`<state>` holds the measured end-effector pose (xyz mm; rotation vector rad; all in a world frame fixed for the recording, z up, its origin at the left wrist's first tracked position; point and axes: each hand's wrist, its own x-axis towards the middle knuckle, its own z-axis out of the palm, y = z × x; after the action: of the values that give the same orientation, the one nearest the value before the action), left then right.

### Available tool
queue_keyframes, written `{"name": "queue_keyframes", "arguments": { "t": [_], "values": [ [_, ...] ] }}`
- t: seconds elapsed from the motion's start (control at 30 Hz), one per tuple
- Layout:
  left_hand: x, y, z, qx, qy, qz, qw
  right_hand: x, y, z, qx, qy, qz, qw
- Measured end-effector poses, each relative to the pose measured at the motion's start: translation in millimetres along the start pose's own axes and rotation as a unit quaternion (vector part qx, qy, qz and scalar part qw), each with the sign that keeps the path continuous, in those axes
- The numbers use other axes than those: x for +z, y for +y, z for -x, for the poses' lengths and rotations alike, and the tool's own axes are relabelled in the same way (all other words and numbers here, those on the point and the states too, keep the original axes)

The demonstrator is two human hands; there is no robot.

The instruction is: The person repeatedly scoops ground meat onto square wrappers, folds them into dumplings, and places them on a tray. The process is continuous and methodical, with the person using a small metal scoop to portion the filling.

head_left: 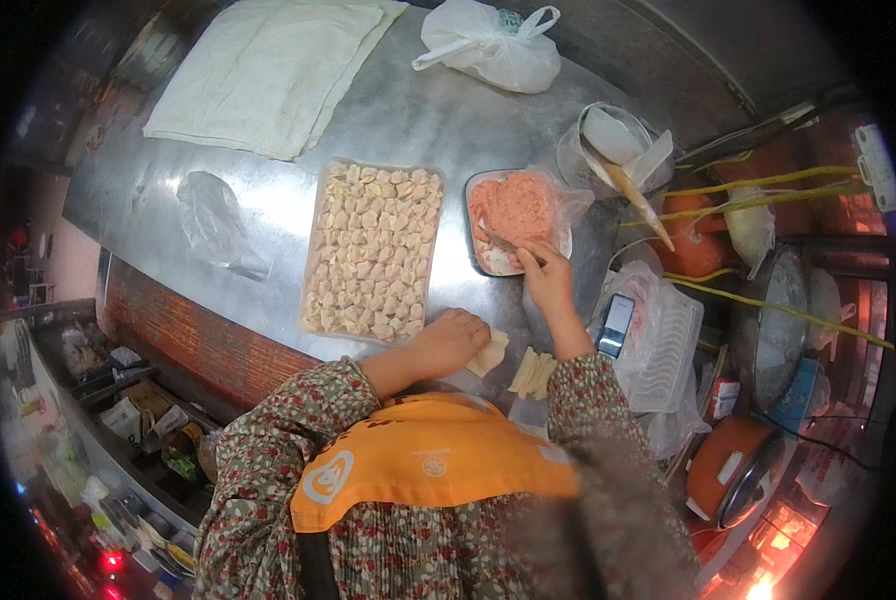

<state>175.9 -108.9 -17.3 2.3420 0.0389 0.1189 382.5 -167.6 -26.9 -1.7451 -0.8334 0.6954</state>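
My left hand is at the near edge of the steel table, its fingers curled over a square of pale dough wrapper. In my right hand is a thin flat spreading stick, pinched between thumb and fingers, with its tip in pink minced meat. The mince fills much of a white dish with a dark rim. Left of it, a shallow tray is filled with rows of small folded wontons. A stack of cut wrappers lies close to my body, between my forearms.
A folded white cloth and a tied plastic bag lie along the far side. A crumpled clear bag is left of the tray. To the right are a clear tub, a phone, a white plastic basket and an orange cooker.
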Motion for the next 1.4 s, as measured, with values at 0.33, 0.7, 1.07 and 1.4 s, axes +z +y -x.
{"name": "queue_keyframes", "arguments": {
  "t": [0.33, 0.7, 1.07, 1.4],
  "values": [
    [-31, 26, -11, -0.147, 0.036, 0.361, 0.920, -11, 1, 9, 0.244, 0.131, -0.405, 0.871],
    [-42, 11, 0, -0.318, 0.110, 0.694, 0.637, -13, -7, 6, 0.161, 0.158, -0.337, 0.914],
    [-32, 6, 31, -0.342, 0.132, 0.816, 0.447, -7, -14, 3, -0.251, 0.053, 0.238, 0.937],
    [-50, 14, 35, -0.102, 0.106, 0.911, 0.385, -5, -2, 18, -0.158, 0.046, 0.126, 0.978]
  ]
}}
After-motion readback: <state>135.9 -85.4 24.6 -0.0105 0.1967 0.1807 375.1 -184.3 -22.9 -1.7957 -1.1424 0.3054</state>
